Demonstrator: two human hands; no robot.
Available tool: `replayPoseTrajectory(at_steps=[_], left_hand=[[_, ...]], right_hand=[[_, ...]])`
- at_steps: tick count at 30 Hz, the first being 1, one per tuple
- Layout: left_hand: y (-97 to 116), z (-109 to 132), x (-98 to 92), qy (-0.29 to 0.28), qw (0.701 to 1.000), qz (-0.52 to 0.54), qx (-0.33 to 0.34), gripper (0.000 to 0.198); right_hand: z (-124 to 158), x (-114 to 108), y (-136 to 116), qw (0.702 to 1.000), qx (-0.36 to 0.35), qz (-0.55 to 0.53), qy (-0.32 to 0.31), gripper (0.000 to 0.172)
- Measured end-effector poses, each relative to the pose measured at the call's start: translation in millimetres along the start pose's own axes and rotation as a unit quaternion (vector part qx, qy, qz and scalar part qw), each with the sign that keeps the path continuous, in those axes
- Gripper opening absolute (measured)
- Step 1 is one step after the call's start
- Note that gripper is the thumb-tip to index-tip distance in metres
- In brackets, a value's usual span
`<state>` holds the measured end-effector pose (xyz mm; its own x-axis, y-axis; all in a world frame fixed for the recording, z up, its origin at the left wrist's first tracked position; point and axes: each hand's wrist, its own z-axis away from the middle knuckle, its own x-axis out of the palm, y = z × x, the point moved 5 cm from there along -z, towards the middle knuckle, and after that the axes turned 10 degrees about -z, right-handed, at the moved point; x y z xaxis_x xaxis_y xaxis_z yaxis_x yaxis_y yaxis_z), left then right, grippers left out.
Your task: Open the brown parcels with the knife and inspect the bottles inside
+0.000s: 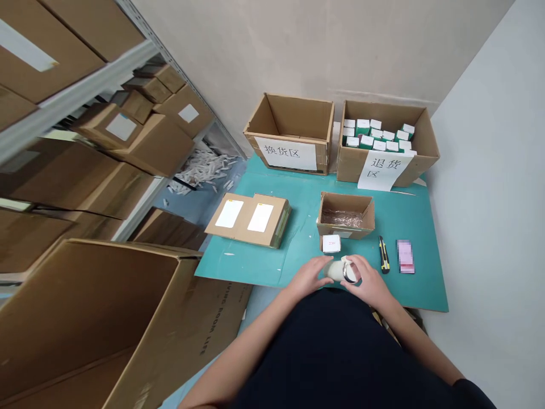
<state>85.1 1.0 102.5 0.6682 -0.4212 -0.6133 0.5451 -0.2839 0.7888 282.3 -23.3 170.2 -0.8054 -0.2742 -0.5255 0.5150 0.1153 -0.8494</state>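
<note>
Between my two hands, close to my body at the table's front edge, lies a white bottle (335, 271) with a silver ring near its right end. My left hand (310, 276) grips its left end. Fingers of my right hand (367, 281) are closed around the capped end at the silver ring. Just beyond the bottle stands a small white box (331, 243) with print on top. Behind that is an open small carton (347, 230) with clear bubble wrap (342, 218) inside. A yellow and black utility knife (384, 255) lies to the right of my right hand.
A phone (405, 257) lies right of the knife on the green table (255, 267). Flattened cartons (244, 224) with white labels lie left. At the back stand a labelled open box (289, 153) and another box (419, 165) holding several green-and-white boxes. Shelves and a big carton (179, 318) flank the left.
</note>
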Motion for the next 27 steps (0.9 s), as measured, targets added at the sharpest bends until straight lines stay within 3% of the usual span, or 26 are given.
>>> replayPoseTrajectory(at_steps=[3, 5, 10, 14, 20, 27], left_hand=[[0, -11, -25.3, 0.063, 0.997, -0.051, -0.008, 0.045], [0, -24, -34.0, 0.072, 0.992, -0.107, 0.000, 0.043], [-5, -59, -19.9, -0.004, 0.964, -0.262, 0.051, 0.070], [-19, -72, -7.3, -0.030, 0.948, -0.314, 0.050, 0.065], [-33, -71, -7.4, -0.024, 0.959, -0.278, 0.052, 0.052], [-42, -69, -9.3, 0.018, 0.989, -0.142, 0.022, 0.038]], right_hand=[[4, -1, 2, 1.000, -0.021, 0.021, 0.001, 0.056], [5, 0, 3, 0.999, -0.026, 0.032, -0.004, 0.056], [4, 7, 3, 0.997, -0.043, 0.050, -0.026, 0.056], [6, 11, 5, 0.997, -0.045, 0.055, -0.026, 0.057], [9, 11, 13, 0.997, -0.037, 0.056, -0.025, 0.057], [8, 10, 16, 0.996, -0.061, 0.056, -0.014, 0.057]])
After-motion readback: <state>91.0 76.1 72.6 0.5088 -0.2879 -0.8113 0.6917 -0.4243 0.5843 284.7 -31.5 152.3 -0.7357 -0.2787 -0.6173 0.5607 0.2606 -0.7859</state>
